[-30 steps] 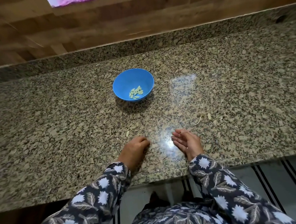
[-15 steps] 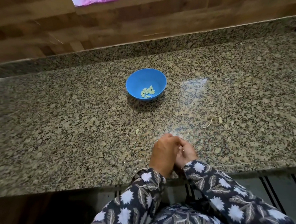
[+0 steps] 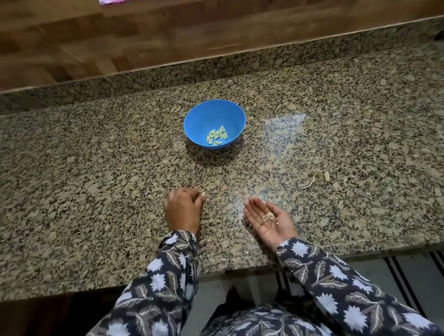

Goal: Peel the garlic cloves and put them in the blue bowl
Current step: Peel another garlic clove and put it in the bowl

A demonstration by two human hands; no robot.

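The blue bowl stands mid-counter with several peeled pale green garlic cloves at its bottom. My left hand rests knuckles-up on the granite in front of the bowl. Its fingers are curled, and the fingertips lie right beside a small pale scrap of garlic skin. Whether it pinches the scrap I cannot tell. My right hand lies palm up to the right, fingers straight, with a few bits of garlic skin on the palm.
A thin curled peel and a small pale scrap lie on the speckled granite counter to the right. A wooden wall backs the counter. The counter's front edge runs just behind my wrists.
Half a second ago both hands were pressed together near the front edge. They have parted: the left moved left toward the scrap, and the right turned palm up holding skin bits.
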